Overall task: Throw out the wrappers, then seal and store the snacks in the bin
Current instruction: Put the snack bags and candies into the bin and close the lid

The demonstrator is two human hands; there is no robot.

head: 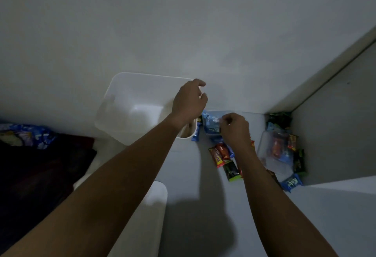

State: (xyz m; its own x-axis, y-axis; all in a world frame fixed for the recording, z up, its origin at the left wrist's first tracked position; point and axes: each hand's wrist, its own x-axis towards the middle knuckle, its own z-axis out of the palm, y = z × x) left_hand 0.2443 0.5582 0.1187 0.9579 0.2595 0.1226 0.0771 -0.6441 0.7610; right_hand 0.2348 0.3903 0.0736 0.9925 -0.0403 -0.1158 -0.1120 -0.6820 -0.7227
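A translucent white bin [130,102] stands against the wall on a white surface. My left hand [189,100] hovers over the bin's right rim with fingers loosely curled, holding nothing I can see. Just right of the bin, my right hand [235,127] pinches the edge of a clear zip bag with blue snack packets [211,122] inside. Several loose snack packets [221,155], red, green and blue, lie below that hand. A second clear bag of snacks [276,150] lies further right.
A grey panel [333,126] walls off the right side, with dark green packets [279,119] in the corner. A white lid [150,212] lies near my left forearm. Dark fabric and a blue snack bag [30,134] sit at the left.
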